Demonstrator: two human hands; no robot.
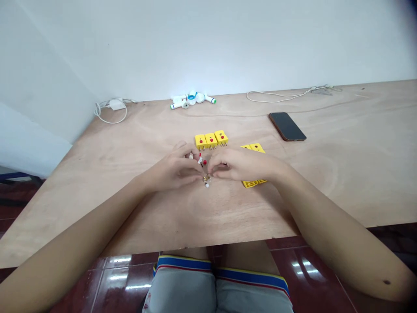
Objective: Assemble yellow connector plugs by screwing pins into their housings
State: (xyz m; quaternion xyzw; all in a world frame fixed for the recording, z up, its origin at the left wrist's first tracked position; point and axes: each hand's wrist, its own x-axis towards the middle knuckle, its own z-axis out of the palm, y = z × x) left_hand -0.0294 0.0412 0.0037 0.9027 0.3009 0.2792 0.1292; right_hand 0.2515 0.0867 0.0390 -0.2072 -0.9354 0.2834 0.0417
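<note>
My left hand (180, 167) is closed, thumb and fingers pinched beside a small pile of parts on the table. Opposite it, my right hand (236, 163) pinches too, its fingertips a short gap away. Whatever either hand holds is too small to make out. Just at the fingertips lie small brass-coloured pieces (206, 178) and a white bit (207, 185). Between the hands sit a red button (205, 162) and a small white piece (200, 160). Beyond them stand three yellow plugs (211, 140) in a row, each with a red button and metal pins toward me.
Yellow plug shells (257, 148) lie partly hidden behind my right hand, with open yellow halves (250, 184) below it. A phone (287, 126) rests to the right. White-and-blue objects (192, 98), a white cable (283, 99) and a charger (116, 104) lie along the wall.
</note>
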